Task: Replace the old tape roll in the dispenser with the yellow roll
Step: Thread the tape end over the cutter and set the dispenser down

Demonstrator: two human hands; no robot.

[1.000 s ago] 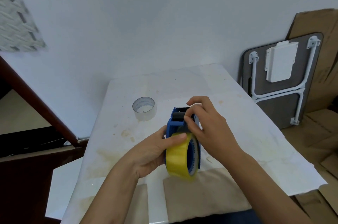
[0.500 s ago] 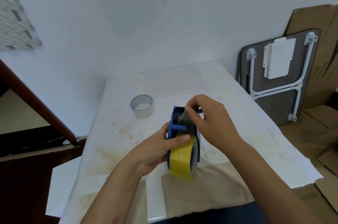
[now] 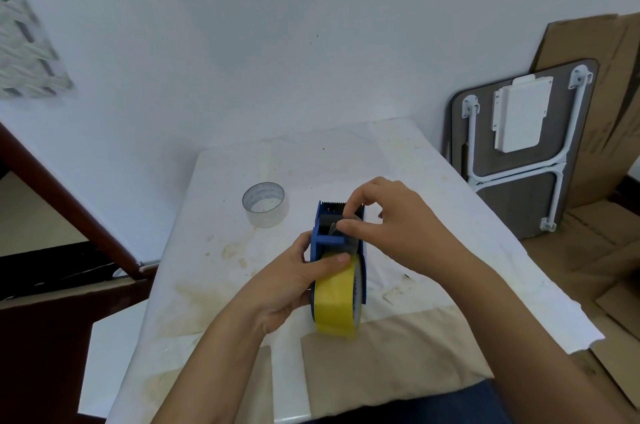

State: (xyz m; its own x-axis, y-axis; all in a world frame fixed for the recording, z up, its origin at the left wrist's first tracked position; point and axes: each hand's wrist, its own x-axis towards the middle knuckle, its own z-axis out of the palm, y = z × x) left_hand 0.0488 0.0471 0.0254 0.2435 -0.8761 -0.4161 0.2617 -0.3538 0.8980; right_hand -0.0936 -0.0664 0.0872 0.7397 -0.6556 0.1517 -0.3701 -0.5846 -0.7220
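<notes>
A blue tape dispenser (image 3: 320, 236) stands on the white table (image 3: 433, 215), with the yellow roll (image 3: 334, 299) seated in its near end. My left hand (image 3: 294, 278) grips the dispenser's left side, thumb resting on top of the yellow roll. My right hand (image 3: 391, 219) hovers over the dispenser's front part, thumb and forefinger pinched on the loose end of the tape near the toothed cutter. The old, nearly used-up clear roll (image 3: 265, 203) lies flat on the table to the far left of the dispenser, untouched.
A wall rises just behind the table. A folded table (image 3: 519, 146) and cardboard sheets (image 3: 588, 52) lean against it on the right. Brown paper (image 3: 381, 354) covers the table's near edge. A dark wooden beam (image 3: 69, 201) slants at left.
My right hand's fingers have drawn the tape end forward over the dispenser toward the cutter. The left hand keeps its hold; the view has shifted slightly.
</notes>
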